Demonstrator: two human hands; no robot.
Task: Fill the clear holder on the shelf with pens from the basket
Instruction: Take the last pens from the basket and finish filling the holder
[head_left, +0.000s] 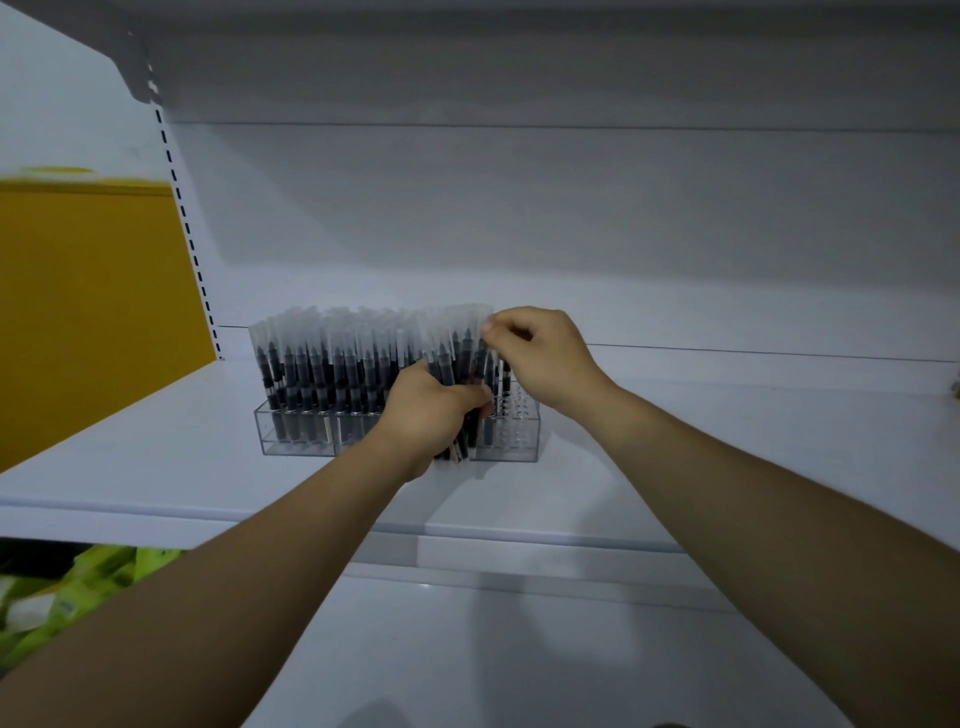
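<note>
A clear holder (291, 434) stands on the white shelf (156, 447), its left and middle rows packed with upright black pens (322, 364) under frosted caps. Its right end (514, 441) shows open holes. My left hand (431, 410) grips a bundle of pens (457, 364) in front of the holder's right part. My right hand (540, 353) pinches the cap end of one pen at the top of that bundle, above the open holes. The basket is out of view.
The shelf's back panel (571, 208) rises behind the holder, with another shelf overhead. A slotted upright (187, 228) and a yellow panel (93, 312) stand at left. Green and white packets (67, 592) lie below at the lower left. A lower white ledge (519, 649) juts out beneath my arms.
</note>
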